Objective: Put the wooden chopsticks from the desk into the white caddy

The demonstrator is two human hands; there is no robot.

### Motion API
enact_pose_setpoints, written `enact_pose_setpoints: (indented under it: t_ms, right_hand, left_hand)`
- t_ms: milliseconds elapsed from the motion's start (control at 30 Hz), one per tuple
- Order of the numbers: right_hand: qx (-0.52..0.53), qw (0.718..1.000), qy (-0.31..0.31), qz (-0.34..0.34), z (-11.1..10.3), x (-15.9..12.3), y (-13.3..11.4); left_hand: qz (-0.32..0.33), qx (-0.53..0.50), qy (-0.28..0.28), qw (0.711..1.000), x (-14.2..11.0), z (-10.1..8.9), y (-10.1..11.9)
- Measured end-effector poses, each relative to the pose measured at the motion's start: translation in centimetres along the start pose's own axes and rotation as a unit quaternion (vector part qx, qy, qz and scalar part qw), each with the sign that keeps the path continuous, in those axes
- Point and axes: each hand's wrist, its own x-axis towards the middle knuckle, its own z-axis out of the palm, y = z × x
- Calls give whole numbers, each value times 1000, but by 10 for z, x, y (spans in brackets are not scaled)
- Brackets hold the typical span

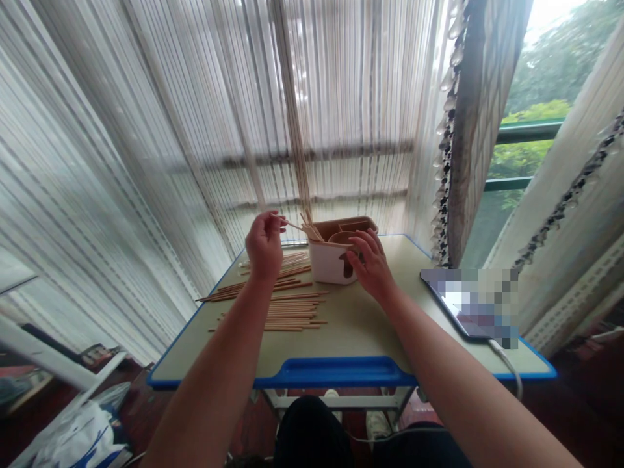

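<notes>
Well, what's the risk here?

Left hand [264,246] pinches a wooden chopstick [295,227] at center; right hand [370,265], grip open, rests on the white caddy [327,262]. A hard push could tip it onto the loose chopsticks [287,313] on the surface [361,335].

A small desk [336,372] with a beige top and a raised blue plastic edge carries everything here. Loose wooden chopsticks [287,312] lie in rough parallel rows across its left half, and a white caddy [325,265] with brown divided compartments stands upright just beyond them, near the far edge. To the right, a dark tablet [468,305], its screen blurred out, lies flat, with a white cable [509,367] running off the desk's front edge.
</notes>
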Motion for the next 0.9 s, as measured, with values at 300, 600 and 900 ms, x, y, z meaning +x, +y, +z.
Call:
enact_pose_setpoints:
  t_ms: [300,600,900]
  right_hand:
    - [-1,1000,-5,5,-3,0,-2]
    - [0,1000,-5,5,-3,0,-2]
    - [-7,1000,-5,5,-3,0,-2]
  left_hand:
    - [0,391,-242,888,-22,9,4]
    - [-21,478,-571,667,-38,14,4]
    - [-38,498,-582,642,-48,22,13]
